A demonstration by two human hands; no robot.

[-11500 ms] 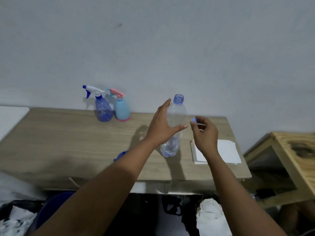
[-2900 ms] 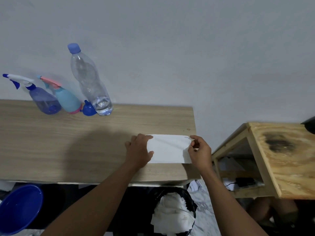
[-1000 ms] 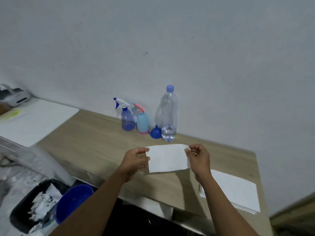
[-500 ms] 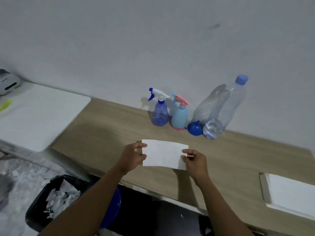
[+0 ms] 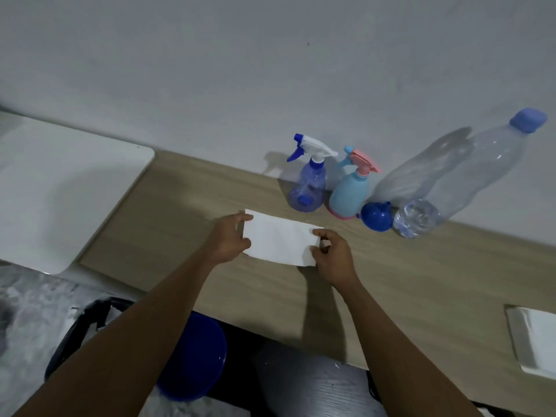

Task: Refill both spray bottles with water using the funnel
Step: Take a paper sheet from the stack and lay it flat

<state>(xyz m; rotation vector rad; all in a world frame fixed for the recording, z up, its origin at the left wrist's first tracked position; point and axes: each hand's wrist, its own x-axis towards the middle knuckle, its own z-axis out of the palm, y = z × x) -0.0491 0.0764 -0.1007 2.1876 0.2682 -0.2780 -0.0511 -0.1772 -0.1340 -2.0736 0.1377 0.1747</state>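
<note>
Left to right, here is where I could slip. My left hand (image 5: 228, 239) has its fingers (image 5: 240, 218) clamped on the left edge of a white sheet of paper (image 5: 279, 245). My right hand (image 5: 334, 257) pinches the right edge. The sheet sits just above the tabletop (image 5: 180, 221) in the middle of the frame. If I pull my hands apart too hard, I think the thin sheet will tear. If I push it forward carelessly, it could nudge the row of things by the wall right of centre. Those things look light and would tip easily. The blue funnel (image 5: 376, 216) lies on its side and would probably roll.

The black bin (image 5: 78, 326) at the lower left has white scraps in it. In the blue bowl (image 5: 192, 356) beside it, below the tabletop edge, I see nothing. The see-through purple spray bottle (image 5: 308, 188) has its trigger head on, and I cannot read its water level. The pale blue spray bottle (image 5: 349, 194) just beside it also has its head on. It is opaque, so its fill is hidden. The funnel sits between that bottle and the clear water bottle (image 5: 451, 182). The water bottle is capped and shows only a little water at its base.
</note>
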